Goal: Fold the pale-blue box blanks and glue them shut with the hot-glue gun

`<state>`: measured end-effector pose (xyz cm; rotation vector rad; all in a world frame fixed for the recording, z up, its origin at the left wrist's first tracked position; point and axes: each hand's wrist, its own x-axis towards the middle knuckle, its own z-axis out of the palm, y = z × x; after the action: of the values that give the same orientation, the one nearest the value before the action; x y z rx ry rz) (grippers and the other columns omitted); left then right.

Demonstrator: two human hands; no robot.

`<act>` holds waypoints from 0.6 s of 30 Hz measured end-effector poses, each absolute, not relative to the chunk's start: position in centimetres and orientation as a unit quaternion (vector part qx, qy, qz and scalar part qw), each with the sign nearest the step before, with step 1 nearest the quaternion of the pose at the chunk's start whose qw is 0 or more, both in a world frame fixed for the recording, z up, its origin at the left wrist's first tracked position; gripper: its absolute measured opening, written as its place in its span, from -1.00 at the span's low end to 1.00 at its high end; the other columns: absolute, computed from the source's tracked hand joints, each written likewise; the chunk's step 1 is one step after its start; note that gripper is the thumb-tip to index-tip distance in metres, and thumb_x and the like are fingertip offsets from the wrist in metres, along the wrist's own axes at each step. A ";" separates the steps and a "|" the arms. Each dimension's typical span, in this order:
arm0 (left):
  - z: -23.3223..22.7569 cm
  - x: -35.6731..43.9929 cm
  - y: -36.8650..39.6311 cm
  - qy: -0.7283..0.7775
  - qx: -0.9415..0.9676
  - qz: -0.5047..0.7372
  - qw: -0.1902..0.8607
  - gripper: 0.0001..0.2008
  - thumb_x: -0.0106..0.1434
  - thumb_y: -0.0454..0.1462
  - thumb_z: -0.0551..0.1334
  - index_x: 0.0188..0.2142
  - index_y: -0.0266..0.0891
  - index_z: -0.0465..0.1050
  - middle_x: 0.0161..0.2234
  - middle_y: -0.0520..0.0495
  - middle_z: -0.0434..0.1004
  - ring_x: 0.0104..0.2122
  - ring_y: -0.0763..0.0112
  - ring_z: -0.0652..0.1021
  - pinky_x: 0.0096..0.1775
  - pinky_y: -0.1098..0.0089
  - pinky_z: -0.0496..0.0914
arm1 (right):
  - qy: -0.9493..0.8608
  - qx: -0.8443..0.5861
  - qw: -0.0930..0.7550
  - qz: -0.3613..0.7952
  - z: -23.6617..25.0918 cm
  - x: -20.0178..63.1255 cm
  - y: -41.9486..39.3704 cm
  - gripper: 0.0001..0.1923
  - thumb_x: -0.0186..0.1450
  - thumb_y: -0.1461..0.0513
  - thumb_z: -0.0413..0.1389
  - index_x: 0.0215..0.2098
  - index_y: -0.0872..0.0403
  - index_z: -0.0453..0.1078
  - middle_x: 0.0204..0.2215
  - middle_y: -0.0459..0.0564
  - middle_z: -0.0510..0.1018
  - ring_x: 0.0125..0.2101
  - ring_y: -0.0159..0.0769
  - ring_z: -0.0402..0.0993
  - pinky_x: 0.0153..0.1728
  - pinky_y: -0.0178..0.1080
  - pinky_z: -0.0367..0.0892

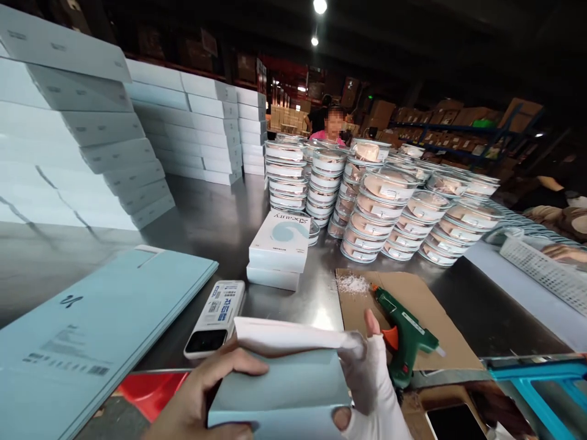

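Near the table's front edge I hold a light blue carton [284, 385] with a raised white flap along its far side. My left hand [215, 385] is bare and wraps round its left end, thumb on top. My right hand [373, 379], in a white fingerless glove, grips the right end, with its thumb pointing up beside the flap. Just right of that hand, a green glue gun [406, 333] with an orange nozzle and trigger lies on a cardboard sheet [449, 311]. Beyond the carton, a white printed box [279, 241] sits on another box.
Flat blue sheets [114, 330] and a white power bank [217, 318] lie to the left. Stacked pale boxes [192, 122] rise behind. Several stacks of clear round containers [371, 214] stand ahead. A white basket [545, 269], a phone [454, 421] and another person [330, 125] are also visible.
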<state>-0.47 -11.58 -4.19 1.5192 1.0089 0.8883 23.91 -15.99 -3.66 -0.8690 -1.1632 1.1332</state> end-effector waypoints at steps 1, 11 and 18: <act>-4.4 -0.1 -11.7 0.417 0.622 0.388 0.537 -0.46 -0.03 0.22 0.45 -0.17 0.00 0.56 0.07 -0.06 0.58 -0.08 0.02 0.64 -0.18 0.26 0.59 | -0.498 -0.379 0.616 0.478 -4.0 23.7 -16.0 0.21 0.13 -0.21 0.32 0.46 -0.38 -0.39 -0.01 -0.01 0.55 -0.12 -0.06 0.61 -0.14 -0.08 0.49; -3.3 0.0 -12.0 0.331 0.683 0.373 0.534 -0.59 0.30 0.19 0.24 -0.08 0.03 0.53 0.06 -0.10 0.40 0.04 0.16 0.51 0.05 0.26 0.44 | -0.667 -0.412 0.490 0.382 -1.9 25.9 -16.7 -0.42 0.22 -0.02 0.34 0.20 -0.36 0.42 0.19 -0.04 0.46 0.17 0.04 0.41 0.18 0.01 0.32; -2.1 -0.4 -10.9 0.285 0.725 0.311 0.545 -0.65 0.31 0.14 0.26 -0.09 0.06 0.55 0.06 -0.08 0.38 -0.25 0.36 0.53 -0.26 0.45 0.46 | -0.737 -0.384 0.390 0.397 -1.8 28.7 -15.2 -0.41 0.11 0.10 0.45 0.11 -0.34 0.52 0.19 -0.01 0.49 0.16 0.12 0.44 0.08 0.04 0.42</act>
<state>-0.41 -10.85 -2.09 1.7205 0.6757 0.7370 28.67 -15.17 -1.80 -0.9762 -1.8724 1.0092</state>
